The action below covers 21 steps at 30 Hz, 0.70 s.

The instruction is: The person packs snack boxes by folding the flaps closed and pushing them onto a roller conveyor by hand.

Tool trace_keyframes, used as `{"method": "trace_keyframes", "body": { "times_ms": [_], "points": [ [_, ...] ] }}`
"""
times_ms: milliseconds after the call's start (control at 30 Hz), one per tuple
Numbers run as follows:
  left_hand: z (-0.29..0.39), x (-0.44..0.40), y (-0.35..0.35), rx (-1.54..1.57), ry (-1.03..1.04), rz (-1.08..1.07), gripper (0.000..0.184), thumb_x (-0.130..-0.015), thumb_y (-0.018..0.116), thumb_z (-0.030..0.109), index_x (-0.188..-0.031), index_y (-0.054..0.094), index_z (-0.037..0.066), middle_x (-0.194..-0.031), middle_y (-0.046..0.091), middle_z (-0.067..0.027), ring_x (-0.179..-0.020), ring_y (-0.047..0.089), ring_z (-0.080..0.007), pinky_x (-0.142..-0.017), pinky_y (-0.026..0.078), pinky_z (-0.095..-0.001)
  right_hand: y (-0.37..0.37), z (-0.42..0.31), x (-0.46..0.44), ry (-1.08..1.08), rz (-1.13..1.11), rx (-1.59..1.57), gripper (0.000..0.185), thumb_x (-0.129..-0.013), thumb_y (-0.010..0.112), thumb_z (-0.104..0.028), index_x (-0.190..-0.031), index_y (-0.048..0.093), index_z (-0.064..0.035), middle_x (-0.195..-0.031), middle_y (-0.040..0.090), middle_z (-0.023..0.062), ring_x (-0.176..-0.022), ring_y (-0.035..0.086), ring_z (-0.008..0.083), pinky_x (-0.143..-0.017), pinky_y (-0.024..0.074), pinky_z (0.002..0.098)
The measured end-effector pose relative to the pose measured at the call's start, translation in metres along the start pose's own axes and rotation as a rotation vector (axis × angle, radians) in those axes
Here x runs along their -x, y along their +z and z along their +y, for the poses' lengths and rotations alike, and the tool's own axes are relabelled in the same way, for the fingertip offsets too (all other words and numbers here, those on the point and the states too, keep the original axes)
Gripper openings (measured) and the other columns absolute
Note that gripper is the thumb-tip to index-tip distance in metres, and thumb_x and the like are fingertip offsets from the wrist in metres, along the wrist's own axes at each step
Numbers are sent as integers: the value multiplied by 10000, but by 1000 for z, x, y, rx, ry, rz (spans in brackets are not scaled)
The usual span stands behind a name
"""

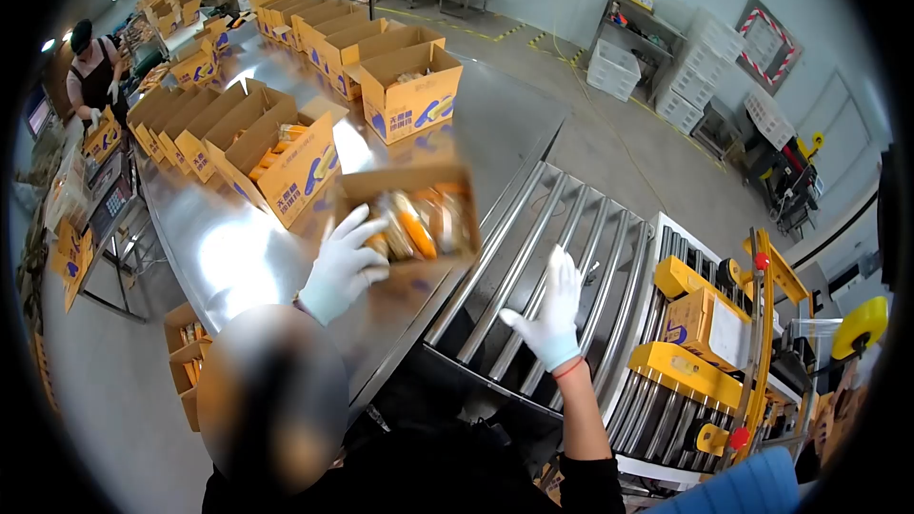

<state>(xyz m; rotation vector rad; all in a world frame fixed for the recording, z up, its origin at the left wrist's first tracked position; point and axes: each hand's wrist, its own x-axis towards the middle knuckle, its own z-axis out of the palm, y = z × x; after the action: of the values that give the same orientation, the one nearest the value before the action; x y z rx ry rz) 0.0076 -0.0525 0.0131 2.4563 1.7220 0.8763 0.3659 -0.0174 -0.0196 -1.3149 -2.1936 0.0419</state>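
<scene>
My left hand (345,265), in a white glove, has its fingers spread against the left side of an open cardboard box (405,179). Motion blurs this box, which sits near the right edge of the steel table. Inside it lie several plastic-wrapped packs (415,228), some orange; their exact kind is not clear. My right hand (550,312), also gloved, is raised above the metal rollers (514,278). Its fingers point upward, the thumb stands apart, and nothing is in it. A gap separates it from the box.
Two rows of open printed boxes (295,181) stand on the steel table (495,100). At right, a closed box (706,324) sits in a yellow-framed roller machine (681,366). Co-workers (93,76) stand at far left and back. White crates (695,62) are stacked beyond the aisle.
</scene>
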Motion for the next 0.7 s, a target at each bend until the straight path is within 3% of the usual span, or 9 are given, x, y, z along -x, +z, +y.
{"method": "trace_keyframes", "body": {
  "times_ms": [33, 133, 233, 333, 500, 567, 600, 633, 700],
  "points": [
    [5, -1, -5, 11, 1, -5, 131, -840, 779, 198, -826, 706, 90, -1414, 604, -136, -1410, 463, -349, -1180, 252, -653, -11, -16, -9, -44, -18, 9, 1111, -671, 887, -427, -1515, 344, 50, -1544, 391, 262, -1466, 331, 419, -1231, 218, 540],
    [15, -18, -2, 827, -5, -154, 275, -714, 900, 95, -899, 697, 86, -1647, 296, -235, -1550, 226, -409, -1223, 262, -412, -10, -31, -7, -299, -327, -12, 876, -761, 831, -327, -1495, 456, -30, -1554, 430, 177, -1449, 382, 370, -1213, 251, 545],
    [29, -56, 21, 605, -23, -311, 274, -786, 849, 248, -913, 688, 66, -1522, 482, -248, -1406, 482, -373, -1110, 429, -382, -16, -17, -3, -268, -327, -261, 682, -822, 788, -281, -1423, 553, -58, -1435, 570, 145, -1378, 487, 338, -1194, 317, 488],
    [42, -93, 37, 362, 27, -306, 324, -821, 800, 392, -885, 710, 87, -1299, 657, -171, -1193, 606, -342, -1017, 478, -414, -28, -9, -2, 84, -212, -724, 377, -895, 747, -281, -1188, 719, -45, -1135, 734, 130, -1165, 644, 353, -1097, 437, 451],
    [22, -105, 77, 262, 158, -391, 332, -855, 771, 388, -863, 692, 65, -1175, 681, -125, -1080, 609, -333, -976, 486, -429, -29, 6, -41, -186, -132, -197, 857, -718, 869, -401, -1423, 538, -43, -1429, 540, 194, -1321, 517, 383, -1115, 413, 464],
    [24, -94, 94, 223, 136, -159, 357, -881, 757, 415, -858, 720, 60, -1112, 666, -98, -1022, 594, -350, -921, 498, -435, -29, -3, -55, -177, -133, -97, 995, -669, 890, -419, -1476, 463, -24, -1490, 462, 217, -1391, 430, 398, -1175, 330, 502],
    [26, -85, 98, 200, 68, 62, 387, -881, 775, 376, -1031, 703, 26, -1120, 650, -126, -1108, 588, -354, -974, 496, -426, -31, -16, -65, -152, -91, 38, 1012, -676, 882, -439, -1481, 448, -7, -1488, 463, 216, -1404, 412, 391, -1195, 289, 517],
    [26, -78, 105, 194, 69, 61, 387, -881, 775, 376, -1031, 703, 26, -1120, 650, -126, -1108, 588, -354, -974, 496, -426, -30, -25, -70, -123, -46, 172, 1030, -682, 873, -458, -1486, 432, 11, -1486, 463, 215, -1418, 393, 384, -1214, 248, 531],
    [18, -60, 122, 585, -434, 296, 533, -913, 765, 342, -1257, 609, -34, -1199, 646, -149, -1230, 569, -305, -1038, 480, -400, -12, -36, -58, -108, -30, 243, 1050, -703, 834, -525, -1470, 420, 61, -1464, 483, 204, -1401, 404, 373, -1221, 229, 538]
  ]
}}
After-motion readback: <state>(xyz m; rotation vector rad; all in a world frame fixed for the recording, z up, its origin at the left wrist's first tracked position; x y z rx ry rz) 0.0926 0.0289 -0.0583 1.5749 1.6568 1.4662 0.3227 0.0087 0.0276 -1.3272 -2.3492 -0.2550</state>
